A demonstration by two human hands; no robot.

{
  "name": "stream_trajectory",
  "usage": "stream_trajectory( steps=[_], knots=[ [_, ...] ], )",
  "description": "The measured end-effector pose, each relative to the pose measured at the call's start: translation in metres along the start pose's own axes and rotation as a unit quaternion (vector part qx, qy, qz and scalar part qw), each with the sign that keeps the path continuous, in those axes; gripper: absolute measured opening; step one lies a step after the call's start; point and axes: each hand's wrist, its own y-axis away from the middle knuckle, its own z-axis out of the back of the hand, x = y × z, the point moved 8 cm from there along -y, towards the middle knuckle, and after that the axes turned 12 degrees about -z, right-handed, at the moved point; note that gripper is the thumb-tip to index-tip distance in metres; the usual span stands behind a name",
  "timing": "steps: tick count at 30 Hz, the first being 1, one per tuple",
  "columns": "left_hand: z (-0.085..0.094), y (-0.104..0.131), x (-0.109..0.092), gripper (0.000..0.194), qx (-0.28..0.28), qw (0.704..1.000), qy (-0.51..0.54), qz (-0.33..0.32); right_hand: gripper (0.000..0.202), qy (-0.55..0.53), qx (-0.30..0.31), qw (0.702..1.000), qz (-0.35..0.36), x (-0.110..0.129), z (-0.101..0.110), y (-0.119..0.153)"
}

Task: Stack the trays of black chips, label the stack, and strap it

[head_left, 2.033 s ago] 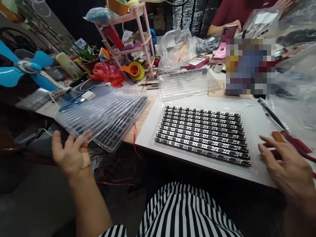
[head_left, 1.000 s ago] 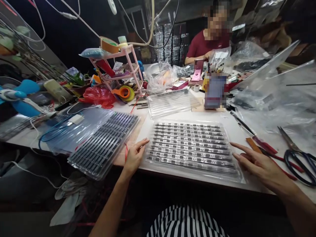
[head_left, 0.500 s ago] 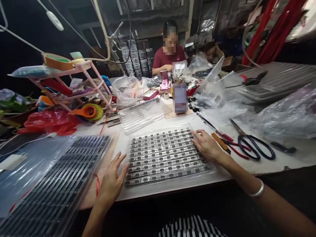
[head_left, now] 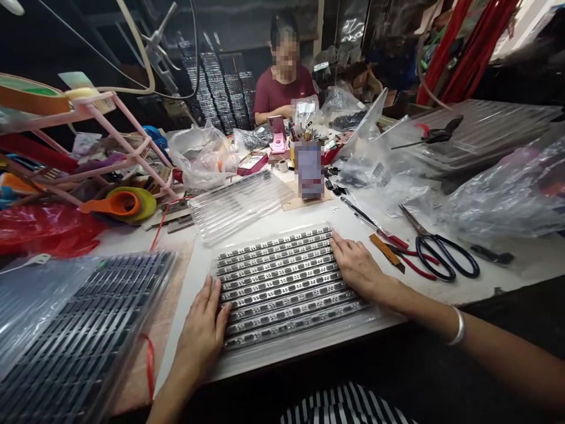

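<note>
The left hand is wide open at the near-left edge of the clear tray, fingers stretched, thumb apart, gripping nothing! Over on the right edge, the right hand rests with fingers loosely bent; whether it pinches the rim, I can't tell. Between them, rows of metallic strips fill the tray, which lies on the white board atop the worktop. Scissors lie off to the right, a ribbed plastic tray just behind, and across the way sits a co-worker in maroon.
</note>
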Motion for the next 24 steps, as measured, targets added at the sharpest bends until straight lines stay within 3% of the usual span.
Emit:
stream_trajectory(
  steps=[3,5,8,11,13,15,18,21,24],
  knots=[
    [0.014,0.002,-0.009,0.049,-0.030,0.998,0.033,0.043,0.047,-0.112,-0.024,0.993,0.001,-0.014,0.002,0.002],
    [0.022,0.007,-0.014,0.047,-0.019,0.997,0.056,0.050,0.043,-0.218,-0.025,0.975,0.010,-0.029,0.003,0.008],
    [0.030,0.025,-0.026,0.046,0.069,0.993,0.099,0.015,0.043,-0.323,0.041,0.944,0.047,-0.050,-0.003,0.023],
    [0.038,0.056,-0.042,0.059,0.155,0.980,0.114,-0.046,0.051,-0.311,0.103,0.940,0.098,-0.067,-0.004,0.047],
    [0.041,0.076,-0.048,0.070,0.174,0.978,0.084,-0.073,0.063,-0.269,0.115,0.946,0.143,-0.072,0.003,0.068],
    [0.040,0.090,-0.048,0.070,0.156,0.983,0.042,-0.091,0.074,-0.212,0.103,0.952,0.194,-0.071,0.012,0.090],
    [0.036,0.097,-0.045,0.059,0.078,0.990,0.002,-0.118,0.079,-0.119,0.053,0.959,0.253,-0.061,0.017,0.117],
    [0.032,0.099,-0.038,0.048,0.008,0.992,-0.014,-0.128,0.070,-0.079,-0.028,0.965,0.248,-0.056,0.015,0.127],
    [0.034,0.099,-0.034,0.043,-0.012,0.991,-0.005,-0.134,0.061,-0.114,-0.069,0.960,0.246,-0.056,0.014,0.126]
  ],
)
